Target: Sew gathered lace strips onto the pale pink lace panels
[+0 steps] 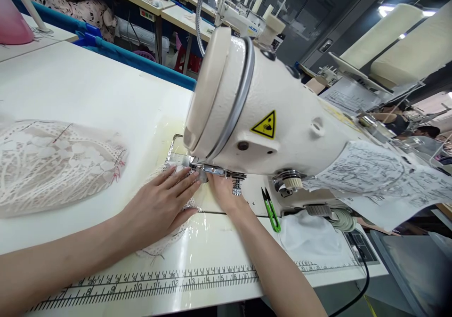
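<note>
My left hand (165,201) lies flat with its fingers stretched over a piece of white lace fabric (164,246), its fingertips close to the needle area of a sewing machine (282,114). Under the machine's head is my right hand (222,190); its fingers are hidden behind the machine's metal parts. Parts of the lace show around and below my left hand, with loose threads at its lower edge. Farther left, a larger stack of white lace pieces (52,166) with red thread ends lies on the table.
Green thread snips (271,211) lie right of my right hand, beside a white cloth (310,237). A printed ruler (158,281) runs along the front edge of the table. A patterned paper sheet (374,171) hangs on the machine's arm. Other sewing machines (243,18) stand behind.
</note>
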Available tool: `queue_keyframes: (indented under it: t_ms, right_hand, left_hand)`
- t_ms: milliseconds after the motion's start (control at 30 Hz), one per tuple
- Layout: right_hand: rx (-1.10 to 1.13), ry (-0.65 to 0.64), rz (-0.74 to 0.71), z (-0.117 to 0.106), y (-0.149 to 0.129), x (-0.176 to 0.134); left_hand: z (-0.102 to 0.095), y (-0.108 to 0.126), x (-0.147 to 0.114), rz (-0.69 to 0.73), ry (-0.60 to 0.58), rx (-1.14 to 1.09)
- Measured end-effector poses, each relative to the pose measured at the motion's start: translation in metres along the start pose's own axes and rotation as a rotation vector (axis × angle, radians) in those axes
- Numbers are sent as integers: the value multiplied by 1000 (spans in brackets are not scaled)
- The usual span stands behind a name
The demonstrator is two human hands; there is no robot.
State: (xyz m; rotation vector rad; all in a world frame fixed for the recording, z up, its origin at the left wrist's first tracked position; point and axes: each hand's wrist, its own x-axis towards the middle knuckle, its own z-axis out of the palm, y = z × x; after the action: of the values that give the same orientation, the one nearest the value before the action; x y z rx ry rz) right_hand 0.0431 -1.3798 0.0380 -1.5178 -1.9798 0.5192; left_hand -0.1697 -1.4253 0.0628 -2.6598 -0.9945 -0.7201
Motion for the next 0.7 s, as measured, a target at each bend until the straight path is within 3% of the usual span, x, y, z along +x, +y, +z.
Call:
queue_keyframes:
  t_ms: [500, 600, 700]
  right_hand:
    - [-91, -12, -74, -11, -11, 1]
    - [-113, -9, -96, -21, -7, 0]
    - [-125, -18, -97, -43, -6, -2]
  left_hand:
    - [-3, -2, 4, -19, -63, -50]
    - [-16, -2, 9, 19, -51, -11]
    - [-42, -5, 15, 68, -103, -29]
